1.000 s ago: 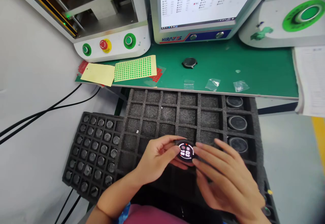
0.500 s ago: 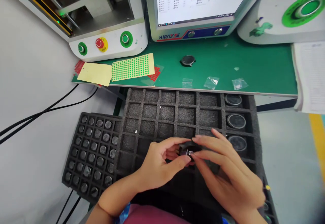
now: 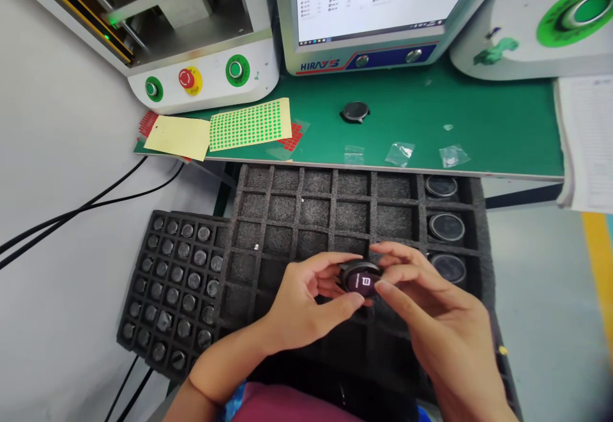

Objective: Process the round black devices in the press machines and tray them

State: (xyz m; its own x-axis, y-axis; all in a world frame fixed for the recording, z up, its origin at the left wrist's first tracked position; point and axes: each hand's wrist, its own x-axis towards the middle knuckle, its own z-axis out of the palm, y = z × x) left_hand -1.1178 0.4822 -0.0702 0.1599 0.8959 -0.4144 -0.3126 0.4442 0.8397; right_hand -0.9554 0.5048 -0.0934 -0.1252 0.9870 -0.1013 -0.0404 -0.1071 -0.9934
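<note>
Over the foam tray, between both hands, is a round black watch case (image 3: 348, 270) with a round display (image 3: 363, 284) at its front, lit with a white symbol. My left hand (image 3: 306, 304) is closed on the left side of the watch, thumb at the lower edge and fingers behind. At the right edge, my right hand (image 3: 440, 313) pinches it with the thumb at the display's rim; the fingertips behind are partly hidden. Whether case and display are joined I cannot tell. Another round black watch (image 3: 355, 112) lies on the green bench.
The big foam tray (image 3: 421, 218) holds several round watch parts (image 3: 447, 226) at its right. A smaller foam tray (image 3: 148, 246) with several round pieces stands left. On the bench (image 3: 517, 128) lie sticker sheets (image 3: 249, 125) and small clear bags (image 3: 400, 154), below a monitor (image 3: 306, 67) and machines.
My right fingers have drawn back to the right and opened a little from the watch. The display has turned up toward me, and its white symbol now shows fully.
</note>
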